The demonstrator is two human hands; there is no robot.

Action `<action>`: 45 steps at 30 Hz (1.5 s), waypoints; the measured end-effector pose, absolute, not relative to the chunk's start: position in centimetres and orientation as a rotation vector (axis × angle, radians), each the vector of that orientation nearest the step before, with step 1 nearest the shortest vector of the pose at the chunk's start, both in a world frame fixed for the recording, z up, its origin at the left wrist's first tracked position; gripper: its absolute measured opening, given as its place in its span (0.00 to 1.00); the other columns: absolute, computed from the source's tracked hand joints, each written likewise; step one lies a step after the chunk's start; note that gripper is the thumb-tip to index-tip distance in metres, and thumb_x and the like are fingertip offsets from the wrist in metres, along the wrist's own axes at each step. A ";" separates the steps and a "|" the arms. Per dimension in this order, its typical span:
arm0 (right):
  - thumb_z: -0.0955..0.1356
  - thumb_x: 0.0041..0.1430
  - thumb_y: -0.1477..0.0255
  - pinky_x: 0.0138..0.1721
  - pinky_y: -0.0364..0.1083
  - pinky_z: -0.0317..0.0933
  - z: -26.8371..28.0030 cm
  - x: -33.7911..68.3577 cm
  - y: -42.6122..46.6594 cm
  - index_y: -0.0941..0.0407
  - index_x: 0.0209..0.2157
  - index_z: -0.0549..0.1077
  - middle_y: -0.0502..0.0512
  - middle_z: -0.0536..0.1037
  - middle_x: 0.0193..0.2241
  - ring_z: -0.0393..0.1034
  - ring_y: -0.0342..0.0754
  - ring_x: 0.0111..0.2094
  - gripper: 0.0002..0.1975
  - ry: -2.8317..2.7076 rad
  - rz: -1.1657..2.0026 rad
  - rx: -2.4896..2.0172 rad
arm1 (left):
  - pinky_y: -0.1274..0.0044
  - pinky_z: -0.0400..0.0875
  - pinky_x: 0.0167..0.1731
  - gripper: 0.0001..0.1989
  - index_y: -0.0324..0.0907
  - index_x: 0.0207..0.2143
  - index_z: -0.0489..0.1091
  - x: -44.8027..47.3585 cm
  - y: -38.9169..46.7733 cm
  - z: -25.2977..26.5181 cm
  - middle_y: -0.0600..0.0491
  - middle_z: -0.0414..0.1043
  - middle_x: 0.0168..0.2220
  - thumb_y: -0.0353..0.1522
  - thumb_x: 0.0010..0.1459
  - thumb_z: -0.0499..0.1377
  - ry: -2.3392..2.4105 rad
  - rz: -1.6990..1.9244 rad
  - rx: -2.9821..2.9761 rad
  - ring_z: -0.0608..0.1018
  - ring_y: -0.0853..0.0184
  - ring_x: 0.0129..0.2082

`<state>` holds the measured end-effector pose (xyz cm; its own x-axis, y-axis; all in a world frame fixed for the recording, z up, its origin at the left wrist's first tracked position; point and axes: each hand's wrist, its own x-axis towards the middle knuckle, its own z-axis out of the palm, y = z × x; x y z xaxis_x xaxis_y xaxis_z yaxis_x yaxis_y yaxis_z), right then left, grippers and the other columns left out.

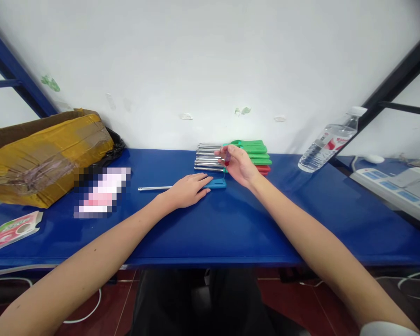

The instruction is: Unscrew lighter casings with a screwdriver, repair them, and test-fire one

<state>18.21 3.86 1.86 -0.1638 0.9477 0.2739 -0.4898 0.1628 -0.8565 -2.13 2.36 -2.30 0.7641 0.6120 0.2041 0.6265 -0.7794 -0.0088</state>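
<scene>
Blue-handled rod (217, 184) held flat under a slim tool

Nearest came the front of the blue surface (213, 233); past it the rod lay crosswise, its metal end to the left and its handle to the right. The left hand (189, 190) grasped it by the handle, fingers laid over the top and thumb along the near side. The right hand (243, 165) pinched the red grip of a screwdriver-like tool (227, 161), whose thin shaft dropped to the handle's far edge; whether the tip touched could not be told.

The step in hand seemed to be working that tip at the handle while it was steadied. The next move appeared to call for a firm left hold and a shaft kept upright and in line.

Just beyond, partly behind the right hand, similar rods with green and red handles (259, 149) lay side by side, before the white wall (210, 70).
</scene>
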 end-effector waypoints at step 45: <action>0.77 0.46 0.57 0.40 0.45 0.68 1.4 18.4 3.2 0.53 0.30 0.75 0.48 0.77 0.30 0.73 0.44 0.35 0.17 -1.163 1.414 -0.519 | 0.67 0.63 0.59 0.23 0.37 0.63 0.61 -2.2 2.3 -2.4 0.40 0.64 0.61 0.37 0.71 0.46 -1.043 -0.309 -2.871 0.69 0.57 0.60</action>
<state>18.37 3.22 1.45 -0.2271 0.9234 0.3095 -0.4817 0.1697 -0.8597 -2.23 2.29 -2.37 0.7492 0.6275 0.2121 0.6418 -0.7669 0.0017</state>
